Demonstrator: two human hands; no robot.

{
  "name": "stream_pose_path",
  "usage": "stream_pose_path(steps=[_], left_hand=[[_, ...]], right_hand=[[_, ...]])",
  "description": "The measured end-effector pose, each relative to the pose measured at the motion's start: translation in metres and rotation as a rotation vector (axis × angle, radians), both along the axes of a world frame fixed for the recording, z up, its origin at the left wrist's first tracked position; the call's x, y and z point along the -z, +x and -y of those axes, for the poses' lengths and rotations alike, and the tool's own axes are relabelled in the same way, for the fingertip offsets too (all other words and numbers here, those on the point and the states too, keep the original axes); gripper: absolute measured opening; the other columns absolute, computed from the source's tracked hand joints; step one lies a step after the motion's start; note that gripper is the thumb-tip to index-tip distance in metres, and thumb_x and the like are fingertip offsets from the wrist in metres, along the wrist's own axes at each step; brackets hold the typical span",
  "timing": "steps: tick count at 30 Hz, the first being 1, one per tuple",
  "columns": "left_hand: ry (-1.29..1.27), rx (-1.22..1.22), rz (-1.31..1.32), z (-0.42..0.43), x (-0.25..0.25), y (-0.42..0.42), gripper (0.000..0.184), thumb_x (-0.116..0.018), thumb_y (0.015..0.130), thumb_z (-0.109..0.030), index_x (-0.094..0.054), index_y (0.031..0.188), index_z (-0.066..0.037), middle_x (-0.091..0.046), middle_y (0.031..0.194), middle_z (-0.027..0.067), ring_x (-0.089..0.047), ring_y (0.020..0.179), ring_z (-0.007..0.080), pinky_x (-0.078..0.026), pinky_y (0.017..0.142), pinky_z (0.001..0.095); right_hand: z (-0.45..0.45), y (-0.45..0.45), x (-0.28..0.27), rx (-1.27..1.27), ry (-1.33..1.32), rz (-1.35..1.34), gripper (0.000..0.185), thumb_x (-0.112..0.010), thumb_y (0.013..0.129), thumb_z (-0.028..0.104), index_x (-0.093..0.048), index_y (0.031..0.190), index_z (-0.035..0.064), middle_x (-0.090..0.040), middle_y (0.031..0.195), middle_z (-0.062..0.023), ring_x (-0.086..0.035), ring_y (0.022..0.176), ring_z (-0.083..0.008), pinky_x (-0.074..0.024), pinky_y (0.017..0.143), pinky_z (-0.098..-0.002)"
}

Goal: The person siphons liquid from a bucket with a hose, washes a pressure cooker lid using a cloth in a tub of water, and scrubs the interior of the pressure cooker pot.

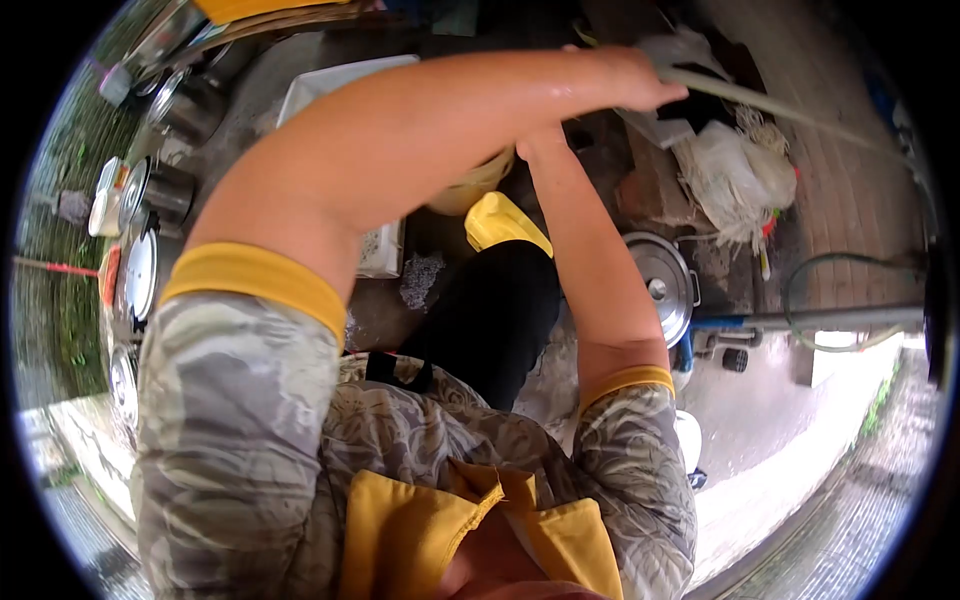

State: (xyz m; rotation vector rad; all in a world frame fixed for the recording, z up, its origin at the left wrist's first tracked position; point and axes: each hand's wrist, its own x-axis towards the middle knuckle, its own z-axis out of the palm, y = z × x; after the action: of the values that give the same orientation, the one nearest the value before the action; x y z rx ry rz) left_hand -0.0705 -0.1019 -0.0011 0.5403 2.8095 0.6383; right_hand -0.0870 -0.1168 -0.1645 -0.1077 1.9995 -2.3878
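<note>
My left hand (638,82) is at the upper right, its arm crossing over my right forearm. It is closed on a long pale stick (770,103) that slants down to the right edge. My right hand (541,143) lies mostly behind the left forearm; only the wrist area shows, and its fingers are hidden. Below the crossed arms sit a light yellowish basket (470,188) and a yellow rubber boot or similar item (500,222), beside my dark-clothed knee.
A lidded steel pot (660,286) stands right of my right forearm. White plastic bags (735,175) with stringy material lie at the right. A white tray (345,75) is partly covered by my left arm. Several metal pots (187,103) line the left side.
</note>
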Motion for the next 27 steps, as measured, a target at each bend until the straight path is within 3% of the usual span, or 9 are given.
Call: stream_pose_path(steps=[1, 4, 7, 8, 12, 16, 19, 21, 27], left_hand=[[0.087, -0.021, -0.090, 0.005, 0.010, -0.004, 0.081, -0.049, 0.076, -0.066, -0.045, 0.127, -0.004, -0.054, 0.121, 0.0162, -0.049, 0.114, 0.0324, -0.034, 0.096, 0.0457], [0.302, -0.036, -0.282, 0.051, 0.024, 0.009, 0.081, -0.053, 0.076, -0.062, -0.035, 0.134, -0.008, -0.060, 0.110, 0.0158, -0.056, 0.104, 0.0330, -0.042, 0.088, 0.0447], [0.579, 0.122, -0.440, 0.136, 0.042, 0.026, 0.063, -0.058, 0.081, -0.045, -0.041, 0.129, -0.009, -0.066, 0.096, 0.0109, -0.062, 0.089, 0.0268, -0.048, 0.078, 0.0335], [0.585, 0.149, -0.428, 0.174, 0.055, 0.036, 0.057, -0.059, 0.082, -0.040, -0.043, 0.128, -0.010, -0.066, 0.093, 0.0091, -0.063, 0.085, 0.0241, -0.048, 0.076, 0.0299], [0.216, -0.321, 0.054, 0.312, 0.187, 0.098, 0.043, -0.054, 0.084, -0.039, -0.057, 0.108, -0.004, -0.063, 0.094, 0.0180, -0.062, 0.087, 0.0312, -0.048, 0.077, 0.0374], [-0.152, 0.128, 0.497, 0.392, 0.389, 0.204, 0.032, -0.055, 0.078, -0.030, -0.067, 0.090, -0.002, -0.064, 0.087, 0.0194, -0.062, 0.084, 0.0312, -0.047, 0.073, 0.0395], [0.303, 0.185, 0.945, 0.393, 0.391, 0.263, 0.038, -0.057, 0.077, -0.037, -0.066, 0.096, -0.005, -0.064, 0.094, 0.0169, -0.061, 0.087, 0.0290, -0.046, 0.077, 0.0408], [-0.224, 0.357, 0.982, 0.353, 0.379, 0.263, 0.040, -0.056, 0.080, -0.037, -0.064, 0.103, -0.005, -0.063, 0.099, 0.0164, -0.059, 0.088, 0.0274, -0.044, 0.079, 0.0417], [-0.092, 0.898, 1.172, 0.318, 0.485, 0.288, 0.042, -0.055, 0.082, -0.035, -0.059, 0.111, -0.005, -0.060, 0.107, 0.0141, -0.056, 0.091, 0.0253, -0.043, 0.083, 0.0402]], right_hand=[[-0.001, -0.011, 0.002, -0.161, -0.557, 0.100, 0.042, -0.046, 0.090, 0.035, -0.037, 0.122, 0.0093, -0.047, 0.118, -0.0079, -0.049, 0.103, -0.0198, -0.0422, 0.088, -0.0320], [0.017, -0.035, 0.010, -0.045, -0.293, -0.195, 0.038, -0.035, 0.092, 0.042, -0.050, 0.109, 0.0111, -0.055, 0.108, -0.0073, -0.052, 0.098, -0.0216, -0.0440, 0.085, -0.0356], [0.005, -0.052, -0.004, -0.131, -0.431, -0.029, 0.028, -0.042, 0.092, 0.034, -0.051, 0.102, 0.0101, -0.058, 0.096, -0.0090, -0.059, 0.083, -0.0222, -0.0494, 0.075, -0.0382], [0.010, -0.039, -0.024, -0.016, -0.204, -0.016, 0.014, -0.046, 0.088, 0.006, -0.047, 0.102, 0.0036, -0.056, 0.096, -0.0131, -0.059, 0.079, -0.0233, -0.0527, 0.072, -0.0352], [0.014, -0.044, -0.026, 0.088, -0.266, 0.105, 0.014, -0.050, 0.085, -0.001, -0.046, 0.099, -0.0008, -0.056, 0.093, -0.0173, -0.060, 0.076, -0.0306, -0.0546, 0.074, -0.0451], [-0.002, -0.058, -0.010, 0.029, -0.332, 0.121, 0.014, -0.050, 0.085, -0.002, -0.045, 0.098, -0.0010, -0.056, 0.099, -0.0194, -0.059, 0.087, -0.0331, -0.0510, 0.083, -0.0475], [-0.020, -0.066, 0.003, 0.059, -0.285, 0.189, 0.015, -0.051, 0.087, 0.002, -0.044, 0.100, -0.0015, -0.053, 0.104, -0.0207, -0.055, 0.098, -0.0343, -0.0470, 0.091, -0.0473], [-0.013, -0.056, 0.000, 0.098, -0.246, 0.219, 0.017, -0.052, 0.087, 0.004, -0.043, 0.100, -0.0015, -0.052, 0.106, -0.0209, -0.053, 0.100, -0.0344, -0.0460, 0.093, -0.0467], [-0.016, -0.047, -0.001, 0.250, -0.189, 0.252, 0.018, -0.051, 0.089, 0.010, -0.043, 0.102, -0.0010, -0.051, 0.111, -0.0203, -0.051, 0.102, -0.0345, -0.0441, 0.095, -0.0459]])
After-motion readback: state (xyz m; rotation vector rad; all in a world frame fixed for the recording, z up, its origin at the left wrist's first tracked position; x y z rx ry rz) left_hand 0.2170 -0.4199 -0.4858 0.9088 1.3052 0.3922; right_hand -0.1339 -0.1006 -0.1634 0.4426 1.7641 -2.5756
